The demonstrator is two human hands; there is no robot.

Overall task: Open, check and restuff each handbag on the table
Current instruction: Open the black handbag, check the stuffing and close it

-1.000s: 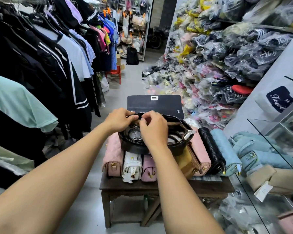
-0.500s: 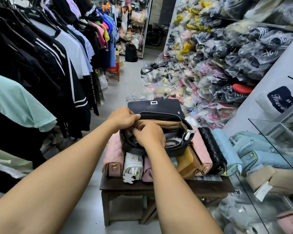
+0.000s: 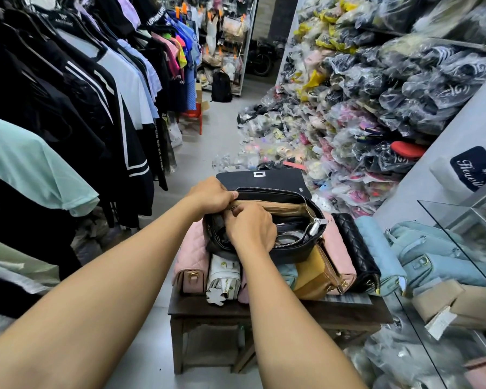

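Observation:
A black handbag (image 3: 295,249) lies open on top of a row of bags, its flap (image 3: 261,179) with a silver clasp thrown back. Its zip is open, showing a tan inner pocket (image 3: 281,210). My left hand (image 3: 209,196) grips the bag's left rim at the end of the zip. My right hand (image 3: 250,227) reaches into the opening and pinches something small at the left end of the tan pocket; what it pinches is hidden by the fingers. A silver zip pull (image 3: 316,226) hangs at the bag's right end.
Beneath it, pink (image 3: 192,256), white (image 3: 223,276), mustard (image 3: 312,276), black quilted (image 3: 357,251) and light blue (image 3: 382,254) bags crowd a small dark wooden table (image 3: 208,308). Clothes hang on a rack at the left. Bagged shoes pile up at the right. A glass counter (image 3: 460,220) stands at the right.
My right hand has slid left and down into the bag's opening. The flap has dropped further back, and the tan pocket now shows more fully.

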